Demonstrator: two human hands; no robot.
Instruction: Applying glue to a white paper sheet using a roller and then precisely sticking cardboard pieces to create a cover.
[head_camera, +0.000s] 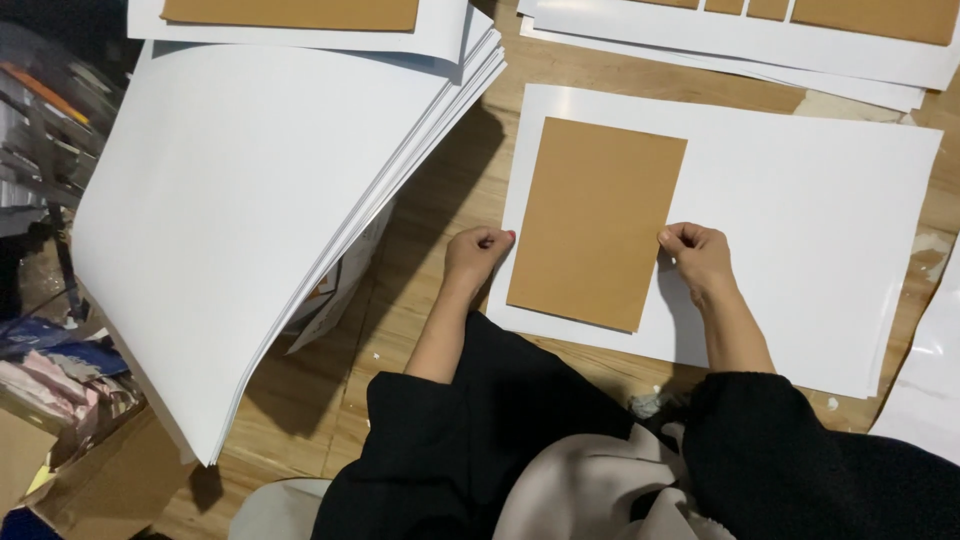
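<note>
Left hand (477, 252) and right hand (695, 252) pinch opposite edges of the brown rectangular card (595, 222) (slightly tilted) on the large white glossy sheet (800, 220); uneven pressure could skew it.

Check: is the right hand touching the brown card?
Touching. The head view shows the right hand pinching the right edge of the brown card, with no gap.

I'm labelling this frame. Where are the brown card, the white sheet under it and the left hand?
brown card (592, 222), head view, centre of its face
white sheet (800, 240), head view, bare area
left hand (476, 256), head view, back of hand
</note>
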